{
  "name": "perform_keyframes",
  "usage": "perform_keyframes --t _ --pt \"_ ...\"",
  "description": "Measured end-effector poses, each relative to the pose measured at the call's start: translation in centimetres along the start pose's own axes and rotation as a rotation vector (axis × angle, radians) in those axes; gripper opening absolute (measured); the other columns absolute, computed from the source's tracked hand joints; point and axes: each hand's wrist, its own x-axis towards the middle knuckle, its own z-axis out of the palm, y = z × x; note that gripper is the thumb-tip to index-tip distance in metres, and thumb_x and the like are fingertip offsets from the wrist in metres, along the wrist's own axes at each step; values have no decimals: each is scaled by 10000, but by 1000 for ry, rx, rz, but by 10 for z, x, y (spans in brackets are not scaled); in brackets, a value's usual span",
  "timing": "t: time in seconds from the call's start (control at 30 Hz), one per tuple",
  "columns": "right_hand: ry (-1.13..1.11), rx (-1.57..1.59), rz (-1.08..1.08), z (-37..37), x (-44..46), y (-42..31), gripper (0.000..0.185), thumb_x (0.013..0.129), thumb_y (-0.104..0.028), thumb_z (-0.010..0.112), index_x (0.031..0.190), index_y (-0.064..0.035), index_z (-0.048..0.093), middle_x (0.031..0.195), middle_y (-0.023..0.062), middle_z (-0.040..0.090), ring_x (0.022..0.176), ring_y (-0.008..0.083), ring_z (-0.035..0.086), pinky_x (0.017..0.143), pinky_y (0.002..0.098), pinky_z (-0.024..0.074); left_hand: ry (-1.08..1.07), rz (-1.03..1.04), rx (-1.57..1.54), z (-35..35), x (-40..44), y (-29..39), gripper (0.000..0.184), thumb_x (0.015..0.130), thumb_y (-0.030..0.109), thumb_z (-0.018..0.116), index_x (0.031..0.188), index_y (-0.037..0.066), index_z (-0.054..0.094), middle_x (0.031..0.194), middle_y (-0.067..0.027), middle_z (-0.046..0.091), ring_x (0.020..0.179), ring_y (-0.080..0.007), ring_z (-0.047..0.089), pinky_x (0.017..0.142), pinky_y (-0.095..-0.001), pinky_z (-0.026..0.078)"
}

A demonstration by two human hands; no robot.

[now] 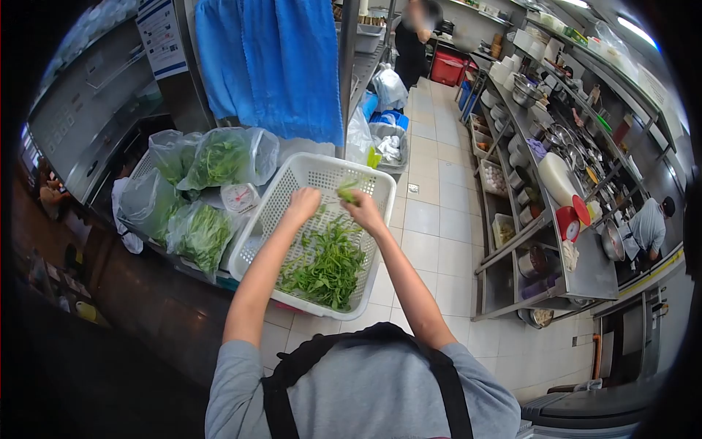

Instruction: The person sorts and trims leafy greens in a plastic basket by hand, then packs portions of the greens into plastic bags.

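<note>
A white perforated plastic basket (371,181) stands in front of me, with a heap of green leafy vegetables (325,267) in its nearer half. My right hand (363,211) is over the basket's right side, its fingers closed on a small bunch of leafy greens (346,192). To its left, above the middle of the basket, my left hand (306,201) is closed like a fist; what is inside its fingers, if anything, is hidden. A round-dial kitchen scale (239,197) sits just left of the basket.
Clear plastic bags of greens (202,235) crowd the left side. A blue cloth (270,69) hangs behind the basket. Metal shelving (530,157) with bowls and pots runs along the right. One person (411,47) stands at the back, another (648,225) at far right.
</note>
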Motion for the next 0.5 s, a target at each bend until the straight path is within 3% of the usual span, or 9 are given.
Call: perform_keyframes --t 0.07,0.13,0.23,0.3,0.37,0.43,0.5 --pt "-28 -265 -167 14 2 10 252 749 -88 616 997 -41 626 830 113 645 680 158 594 615 308 466 -31 33 -212 -36 6 27 122 739 109 556 776 34 644 777 -170 640 733 -301 634 635 -399 496" --pt "77 -213 -71 11 4 20 245 734 -72 617 975 -28 630 816 143 648 717 178 617 653 335 469 26 19 -422 -59 8 45 136 732 130 566 790 33 641 769 -194 628 737 -322 624 644 -402 491" --pt "272 -105 55 -13 8 29 196 770 -82 581 951 -45 644 759 132 656 712 179 629 652 321 469 348 -168 -1155 -7 23 54 144 722 152 592 814 56 649 735 -178 630 703 -322 625 645 -410 492" --pt "386 -34 135 -30 5 13 186 785 -84 556 943 -84 654 771 135 656 731 207 645 649 321 477 82 -134 -630 34 17 65 159 720 150 595 842 65 651 827 -145 642 787 -298 619 697 -401 483" --pt "369 -22 78 -36 2 17 182 808 -104 543 949 -99 658 739 110 653 677 178 630 619 313 467 -151 31 -109 63 -4 82 162 734 165 584 847 70 651 943 -127 601 949 -294 546 786 -400 450" --pt "366 7 59 -35 2 17 182 820 -121 540 958 -95 657 710 95 644 632 161 609 597 309 456 -64 42 -42 111 -6 78 164 736 175 581 834 65 653 1005 -130 543 1053 -327 445 848 -411 408" --pt "375 31 96 -37 -6 17 189 821 -134 548 967 -74 651 686 89 629 596 158 584 585 311 444 -27 -32 -110 104 -6 74 157 740 185 583 820 71 655 983 -128 546 1051 -327 437 841 -404 409"
